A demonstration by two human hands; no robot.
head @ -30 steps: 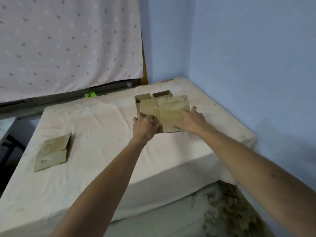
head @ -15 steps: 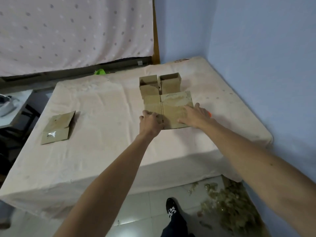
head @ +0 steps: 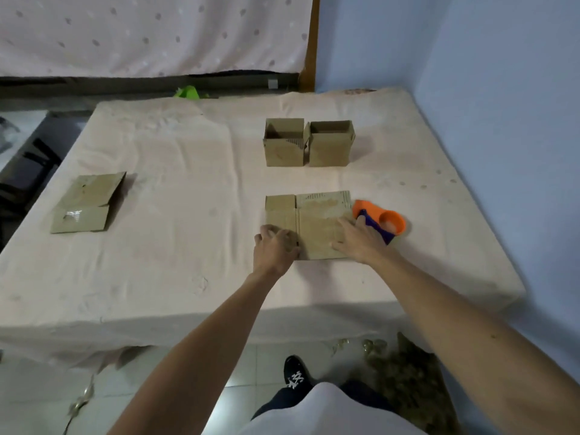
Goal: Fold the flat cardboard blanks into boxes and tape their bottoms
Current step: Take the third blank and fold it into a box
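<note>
Viewed over my remote feed, no word, brand or number here can be read. The flat cardboard blank (head: pixel 317 221) carries a faint row of printed marks along its far and right edges, too small and blurred for me to make out. A white design on the toe of the black shoe (head: pixel 294 376) is just as illegible from where I sit.
</note>
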